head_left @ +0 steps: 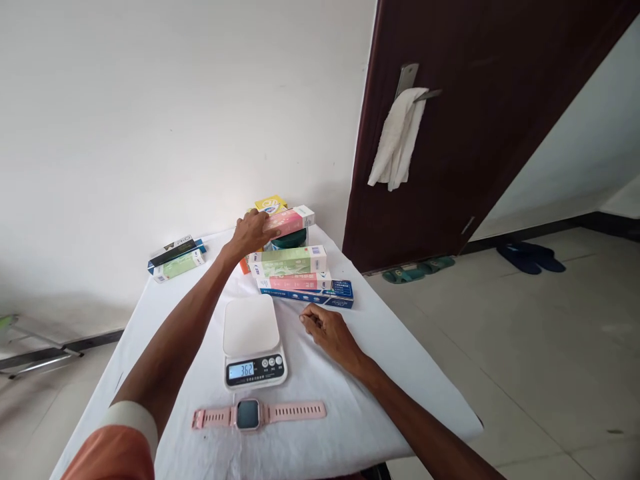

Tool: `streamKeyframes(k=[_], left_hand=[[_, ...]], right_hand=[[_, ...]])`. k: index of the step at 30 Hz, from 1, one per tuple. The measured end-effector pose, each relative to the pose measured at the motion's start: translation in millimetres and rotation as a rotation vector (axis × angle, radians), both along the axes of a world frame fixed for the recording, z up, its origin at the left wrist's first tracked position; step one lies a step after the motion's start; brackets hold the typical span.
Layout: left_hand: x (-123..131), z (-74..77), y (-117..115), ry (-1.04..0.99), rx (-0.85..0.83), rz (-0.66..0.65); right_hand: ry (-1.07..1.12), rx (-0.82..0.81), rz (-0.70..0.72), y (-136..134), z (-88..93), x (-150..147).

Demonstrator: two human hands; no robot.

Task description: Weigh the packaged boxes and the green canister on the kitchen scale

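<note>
At the far end of the table, my left hand is closed around the left end of a pink toothpaste box, held above a dark green lid. My right hand rests with curled fingers on the cloth, right of a white kitchen scale; nothing shows in it. The scale's plate is bare and its display reads 362. Between the hands, a green-and-white box lies on another pink box and a blue box. A pink smartwatch lies flat in front of the scale.
A yellow box stands at the back by the wall. Several slim boxes lie at the table's left edge. The white-covered table narrows toward the wall. To the right are a dark door with a hanging towel, and slippers on the floor.
</note>
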State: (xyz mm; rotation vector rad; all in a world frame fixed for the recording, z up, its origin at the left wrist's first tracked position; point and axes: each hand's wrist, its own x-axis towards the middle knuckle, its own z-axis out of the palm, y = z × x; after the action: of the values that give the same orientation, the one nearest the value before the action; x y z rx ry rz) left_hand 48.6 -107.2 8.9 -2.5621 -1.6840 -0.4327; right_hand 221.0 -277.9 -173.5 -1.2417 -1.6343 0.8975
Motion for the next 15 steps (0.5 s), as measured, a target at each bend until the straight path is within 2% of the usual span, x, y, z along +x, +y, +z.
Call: streamKeyframes(k=[3, 6, 8, 10, 12, 15], left_hand=[[2, -2.7, -1, 0.021, 0.011, -0.020], [-7, -6.7, -5, -0.040, 0.105, -0.064], [-24, -14.2, -6, -0.138, 0.194, -0.099], [-52, -26.4, -5, -0.252, 0.265, -0.095], [-92, -41.6, -2, -0.299, 0.279, 0.032], [-162, -63.2, 5, -0.188, 0.187, 0.368]], right_hand=[[-0.004, -0.006, -0.003, -1, 1.1, 0], [-0.002, -0.016, 0.002, -3, 1.9, 0], [0.004, -0.030, 0.006, -5, 1.8, 1], [-0.006, -0.045, 0.000, -6, 1.8, 1], [-0.045, -0.062, -0.008, -7, 2.3, 3], [-0.107, -0.087, -0.002, -6, 4.1, 5]])
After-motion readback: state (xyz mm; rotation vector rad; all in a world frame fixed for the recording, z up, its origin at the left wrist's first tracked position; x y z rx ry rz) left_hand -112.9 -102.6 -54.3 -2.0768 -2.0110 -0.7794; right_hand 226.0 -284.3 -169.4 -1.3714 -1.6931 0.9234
